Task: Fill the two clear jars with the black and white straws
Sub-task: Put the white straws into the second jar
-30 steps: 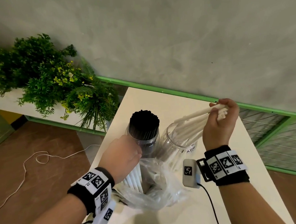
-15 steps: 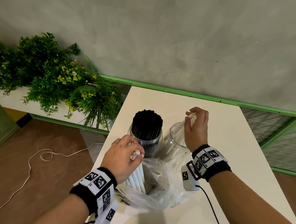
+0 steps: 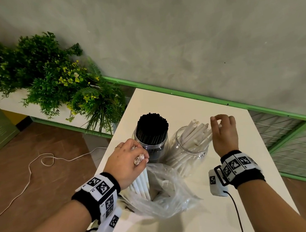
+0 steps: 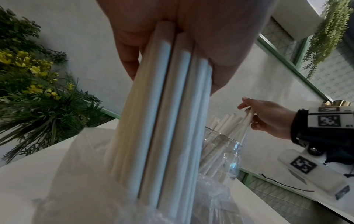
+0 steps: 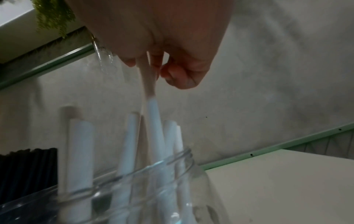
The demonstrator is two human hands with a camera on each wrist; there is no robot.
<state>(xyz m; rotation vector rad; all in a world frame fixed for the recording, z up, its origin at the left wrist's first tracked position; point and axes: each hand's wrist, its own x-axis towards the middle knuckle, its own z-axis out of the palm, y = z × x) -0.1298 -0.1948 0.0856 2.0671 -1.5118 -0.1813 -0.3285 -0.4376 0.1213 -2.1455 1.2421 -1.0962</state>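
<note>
- Leafy plant [image 3: 52, 83] with yellow flowers, far left of me.
- White cord [image 3: 34, 165] looping over the brown floor [image 3: 41, 141].
- Green wire grille [image 3: 292, 146], right.

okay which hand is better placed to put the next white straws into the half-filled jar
Left. The left hand already grips a bundle of white straws beside the jar; the right hand holds only one straw there.
</note>
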